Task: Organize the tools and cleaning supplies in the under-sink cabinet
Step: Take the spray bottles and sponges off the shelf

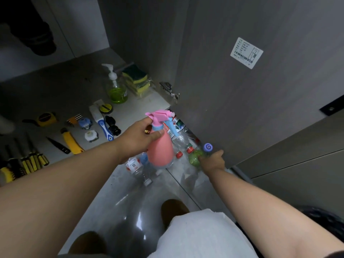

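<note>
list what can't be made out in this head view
Head view:
- Too small: print on the white barcode label on the grey cabinet door.
- Hidden: parts of the clear plastic bottles on the floor, behind the pink plastic spray bottle that the left hand grips.
- Hidden: whether the right hand holds the green rounded bottle; its own back covers the fingers.
- Dark: shafts of the yellow-and-black-handled screwdrivers, in shadow.

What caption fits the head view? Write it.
Left hand holds pink spray bottle; right hand touches a green bottle on the floor.
</note>
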A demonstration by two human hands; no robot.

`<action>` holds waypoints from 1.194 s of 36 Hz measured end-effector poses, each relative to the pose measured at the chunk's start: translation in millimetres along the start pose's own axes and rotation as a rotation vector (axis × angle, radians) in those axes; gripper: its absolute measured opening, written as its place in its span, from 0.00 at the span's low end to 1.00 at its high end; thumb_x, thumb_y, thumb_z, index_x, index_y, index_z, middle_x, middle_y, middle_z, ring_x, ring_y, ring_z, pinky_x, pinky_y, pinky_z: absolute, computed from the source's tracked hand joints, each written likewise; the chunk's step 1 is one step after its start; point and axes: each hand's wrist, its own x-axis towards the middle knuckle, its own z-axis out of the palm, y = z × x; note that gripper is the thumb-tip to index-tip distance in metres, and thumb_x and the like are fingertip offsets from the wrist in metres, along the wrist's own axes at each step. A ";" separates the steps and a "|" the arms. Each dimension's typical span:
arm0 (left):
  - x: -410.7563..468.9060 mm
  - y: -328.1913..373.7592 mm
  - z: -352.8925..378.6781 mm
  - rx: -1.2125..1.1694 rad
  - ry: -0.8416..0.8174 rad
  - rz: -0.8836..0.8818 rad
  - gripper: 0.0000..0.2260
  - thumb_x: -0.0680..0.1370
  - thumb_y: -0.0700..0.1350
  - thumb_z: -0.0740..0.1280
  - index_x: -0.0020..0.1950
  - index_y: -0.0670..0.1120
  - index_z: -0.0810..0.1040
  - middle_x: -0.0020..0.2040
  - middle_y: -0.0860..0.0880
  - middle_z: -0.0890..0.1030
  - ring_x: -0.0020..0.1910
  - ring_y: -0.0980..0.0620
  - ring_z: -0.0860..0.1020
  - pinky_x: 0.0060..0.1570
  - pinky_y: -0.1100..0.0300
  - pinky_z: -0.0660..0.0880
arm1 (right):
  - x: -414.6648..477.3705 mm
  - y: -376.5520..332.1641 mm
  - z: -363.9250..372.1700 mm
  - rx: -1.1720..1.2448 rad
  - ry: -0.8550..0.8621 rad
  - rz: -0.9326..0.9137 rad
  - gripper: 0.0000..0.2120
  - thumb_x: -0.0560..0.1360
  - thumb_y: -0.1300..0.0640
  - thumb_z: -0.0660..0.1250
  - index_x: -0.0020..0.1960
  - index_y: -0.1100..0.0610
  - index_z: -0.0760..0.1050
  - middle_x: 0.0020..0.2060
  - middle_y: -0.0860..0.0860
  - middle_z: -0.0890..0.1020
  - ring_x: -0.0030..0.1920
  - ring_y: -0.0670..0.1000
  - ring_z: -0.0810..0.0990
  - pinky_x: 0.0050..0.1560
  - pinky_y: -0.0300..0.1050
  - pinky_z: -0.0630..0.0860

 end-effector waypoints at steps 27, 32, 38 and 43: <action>6.6 5.9 46.6 0.553 -0.441 -0.144 0.29 0.79 0.53 0.70 0.79 0.51 0.66 0.72 0.46 0.74 0.68 0.48 0.75 0.65 0.54 0.76 | -47.2 51.7 -21.4 0.017 -0.196 -0.358 0.35 0.62 0.37 0.78 0.66 0.39 0.70 0.56 0.41 0.78 0.50 0.46 0.76 0.49 0.43 0.75; 7.7 -3.3 34.5 0.511 -0.397 -0.254 0.23 0.80 0.52 0.69 0.74 0.50 0.72 0.69 0.48 0.75 0.60 0.50 0.77 0.52 0.57 0.82 | -23.6 93.4 -19.6 0.119 -0.067 -0.102 0.24 0.64 0.43 0.79 0.56 0.43 0.75 0.49 0.48 0.83 0.49 0.54 0.82 0.50 0.51 0.81; 12.5 -17.8 30.2 0.454 -0.357 -0.345 0.19 0.81 0.53 0.68 0.71 0.53 0.74 0.65 0.51 0.74 0.59 0.50 0.76 0.41 0.63 0.78 | -2.6 103.1 -10.4 0.259 0.035 -0.058 0.22 0.68 0.53 0.79 0.60 0.50 0.76 0.48 0.51 0.81 0.46 0.54 0.80 0.45 0.48 0.77; 18.1 -27.3 29.0 0.443 -0.370 -0.372 0.15 0.81 0.52 0.67 0.68 0.55 0.75 0.62 0.54 0.72 0.60 0.51 0.76 0.39 0.63 0.78 | 8.0 103.9 3.3 0.272 0.052 -0.079 0.22 0.72 0.53 0.76 0.65 0.52 0.77 0.57 0.57 0.80 0.55 0.58 0.81 0.59 0.57 0.79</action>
